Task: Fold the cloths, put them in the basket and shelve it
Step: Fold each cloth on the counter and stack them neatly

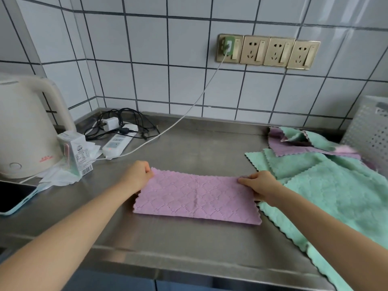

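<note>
A pink cloth point(197, 198) lies flat at the centre of a brushed steel counter point(189, 244), folded into a long rectangle. Its surface is a soft quilted weave of diamonds and its edges are cut in small zigzags. The left hand point(137, 175), at 9 o'clock of the cloth, has its fingers curled and pinches the far left corner. The right hand point(260, 185), at 3 o'clock, pinches the right edge between thumb and fingers.

From 3 to 4 o'clock a heap of green cloths point(327, 185) spreads over the counter and hangs past its front edge; they are plush, with the same diamond quilting and scalloped borders. The pink cloth's right end overlaps the nearest one. Crumpled purple cloths point(283, 145) lie on the heap at 2 o'clock. Just behind them, at the right edge, stands a white plastic basket point(365, 133) with walls pierced by rows of small holes.

At 9 to 10 o'clock sit a rounded cream kettle point(25, 131), a small carton point(75, 154) on crumpled white tissue point(60, 177), and a white power strip point(117, 143) amid tangled black cables. A phone point(14, 198) in a pale blue case lies at the left edge. At 12 o'clock, four brass-toned sockets point(268, 52) are set in glossy white square tiles with dark grout, and a white cable point(189, 110) runs down from the leftmost one.
</note>
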Action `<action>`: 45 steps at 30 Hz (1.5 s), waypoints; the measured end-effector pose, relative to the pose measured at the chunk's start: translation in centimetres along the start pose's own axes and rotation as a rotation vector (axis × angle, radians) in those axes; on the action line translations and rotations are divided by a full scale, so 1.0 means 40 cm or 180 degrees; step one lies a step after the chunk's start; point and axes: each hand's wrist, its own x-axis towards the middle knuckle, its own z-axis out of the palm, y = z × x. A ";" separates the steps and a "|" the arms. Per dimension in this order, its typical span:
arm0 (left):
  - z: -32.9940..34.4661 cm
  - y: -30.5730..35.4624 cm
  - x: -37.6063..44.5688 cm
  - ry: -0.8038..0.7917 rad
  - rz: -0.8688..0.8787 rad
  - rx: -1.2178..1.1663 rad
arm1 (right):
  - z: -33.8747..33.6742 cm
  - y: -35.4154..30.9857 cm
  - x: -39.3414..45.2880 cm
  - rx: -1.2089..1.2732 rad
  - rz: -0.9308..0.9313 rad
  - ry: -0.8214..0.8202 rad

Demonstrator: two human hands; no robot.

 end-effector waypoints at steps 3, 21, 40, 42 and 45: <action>-0.011 0.023 -0.027 0.0235 0.0085 0.0547 | -0.018 -0.027 -0.033 -0.0015 -0.0082 0.0122; 0.073 0.032 -0.377 -0.0689 0.1629 0.0998 | -0.022 0.168 -0.262 -0.2961 -0.3647 0.0099; 0.142 0.127 -0.430 -0.0663 0.2073 0.0066 | -0.008 0.079 -0.496 -0.1793 -0.3790 -0.0925; 0.126 0.116 -0.429 -0.0857 0.2287 -0.0064 | -0.026 0.076 -0.493 -0.1580 -0.3840 -0.1228; 0.083 0.084 -0.423 -0.1149 0.2246 -0.0510 | -0.079 0.107 -0.411 -0.1907 -0.3515 -0.0734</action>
